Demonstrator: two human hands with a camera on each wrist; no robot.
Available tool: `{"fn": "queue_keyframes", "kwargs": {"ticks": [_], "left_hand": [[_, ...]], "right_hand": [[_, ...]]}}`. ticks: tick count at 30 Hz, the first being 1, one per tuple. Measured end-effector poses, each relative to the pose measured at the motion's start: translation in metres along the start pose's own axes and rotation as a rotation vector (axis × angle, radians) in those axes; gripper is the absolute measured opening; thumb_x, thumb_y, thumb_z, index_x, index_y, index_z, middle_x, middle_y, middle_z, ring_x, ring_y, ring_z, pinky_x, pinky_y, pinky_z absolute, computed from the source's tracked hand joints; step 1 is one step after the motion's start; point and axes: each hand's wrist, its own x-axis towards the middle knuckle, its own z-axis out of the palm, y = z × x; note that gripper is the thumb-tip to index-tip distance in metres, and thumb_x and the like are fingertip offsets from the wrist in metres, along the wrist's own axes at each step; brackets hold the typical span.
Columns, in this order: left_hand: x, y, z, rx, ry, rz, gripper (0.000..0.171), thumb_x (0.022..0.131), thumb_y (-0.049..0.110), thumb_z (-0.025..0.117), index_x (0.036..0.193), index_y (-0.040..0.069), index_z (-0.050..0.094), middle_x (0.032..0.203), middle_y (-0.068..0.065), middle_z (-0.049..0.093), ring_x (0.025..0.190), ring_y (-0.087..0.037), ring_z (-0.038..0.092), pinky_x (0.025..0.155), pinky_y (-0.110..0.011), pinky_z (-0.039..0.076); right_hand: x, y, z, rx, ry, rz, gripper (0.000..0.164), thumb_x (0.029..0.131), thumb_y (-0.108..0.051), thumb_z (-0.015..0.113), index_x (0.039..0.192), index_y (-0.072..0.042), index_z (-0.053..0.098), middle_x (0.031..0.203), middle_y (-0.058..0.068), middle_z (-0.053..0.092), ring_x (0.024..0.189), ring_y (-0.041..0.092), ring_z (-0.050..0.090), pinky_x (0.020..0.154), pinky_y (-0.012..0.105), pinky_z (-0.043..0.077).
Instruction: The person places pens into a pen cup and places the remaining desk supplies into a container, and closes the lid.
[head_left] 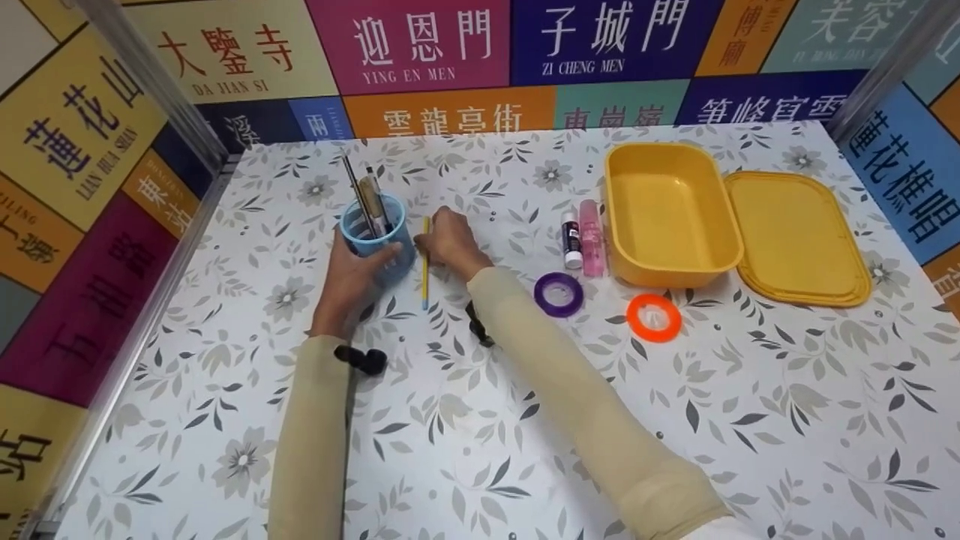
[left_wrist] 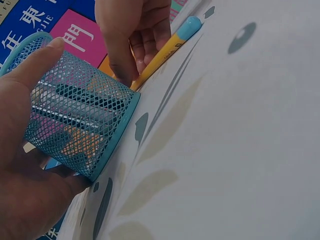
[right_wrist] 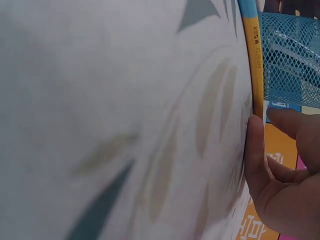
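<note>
- Left hand (head_left: 349, 283): half open, thumb and fingers curved round the sides of the blue mesh cup (left_wrist: 82, 107).
- Cup stands upright on the left part of the counter (head_left: 465, 465), slim pens (head_left: 369, 196) in it.
- Right hand (head_left: 452, 238): nearly closed — thumb and forefinger pinch the far part of the yellow pen (head_left: 425, 277).
- Pen lies just right of the cup, blue end to the near side.
- Left arm (head_left: 311, 435) reaches straight out; right arm (head_left: 577, 397) slants from near right to far left.
</note>
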Motion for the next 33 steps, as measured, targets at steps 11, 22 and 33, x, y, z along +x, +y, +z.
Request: {"fn": "queue_keyframes", "kwargs": {"ticks": [11, 22, 33], "left_hand": [[0.000, 0.002, 0.002, 0.000, -0.001, -0.008, 0.102, 0.075, 0.036, 0.089, 0.155, 0.029, 0.027, 0.159, 0.002, 0.038, 0.146, -0.015, 0.037, 0.124, -0.035, 0.027], [0.001, -0.003, 0.000, 0.031, 0.001, 0.014, 0.106, 0.075, 0.042, 0.088, 0.156, 0.027, 0.023, 0.160, 0.000, 0.036, 0.148, -0.017, 0.035, 0.125, -0.037, 0.027], [0.002, -0.001, -0.001, 0.021, -0.006, -0.022, 0.109, 0.072, 0.042, 0.089, 0.157, 0.030, 0.021, 0.161, 0.001, 0.035, 0.149, -0.016, 0.034, 0.126, -0.036, 0.025]], "right_hand": [[0.003, 0.000, -0.007, -0.085, 0.003, -0.020, 0.013, 0.085, -0.005, 0.063, 0.079, -0.009, 0.053, 0.064, 0.001, 0.052, 0.049, 0.013, 0.052, 0.043, 0.022, 0.041], [-0.007, -0.010, -0.012, -0.133, -0.025, 0.064, 0.010, 0.086, -0.006, 0.068, 0.094, -0.002, 0.064, 0.089, 0.014, 0.066, 0.045, 0.013, 0.054, 0.038, 0.022, 0.047], [-0.008, -0.003, -0.023, 0.000, -0.101, 0.113, 0.016, 0.086, -0.010, 0.069, 0.091, -0.008, 0.054, 0.080, 0.005, 0.054, 0.047, 0.015, 0.055, 0.040, 0.025, 0.049]]}}
